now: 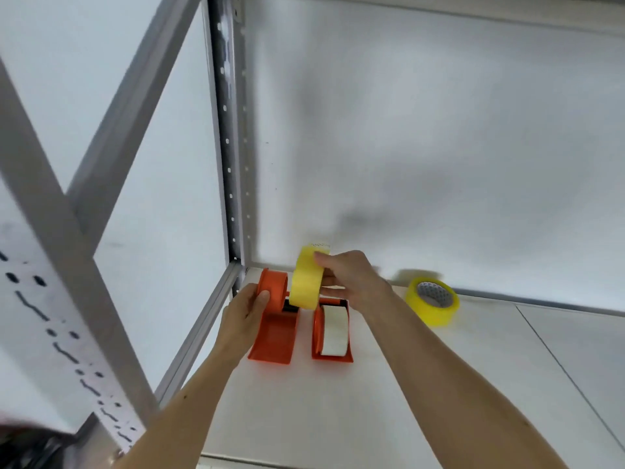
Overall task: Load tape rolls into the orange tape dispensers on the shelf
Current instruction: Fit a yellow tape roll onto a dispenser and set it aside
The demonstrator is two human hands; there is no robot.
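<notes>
Two orange tape dispensers stand side by side at the back left of the white shelf (389, 384). My left hand (245, 311) grips the round hub side of the left dispenser (274, 333), which has no roll in it. My right hand (351, 280) holds a yellow tape roll (306, 282) upright just above that dispenser, right beside its orange hub. The right dispenser (333, 335) carries a pale, whitish roll. A second yellow tape roll (433, 301) lies tilted against the back wall, to the right of my right hand.
A grey perforated metal upright (233, 147) and the shelf's side rail (199, 330) border the dispensers on the left. A diagonal brace (111, 137) crosses the left foreground. The white back wall stands close behind the dispensers.
</notes>
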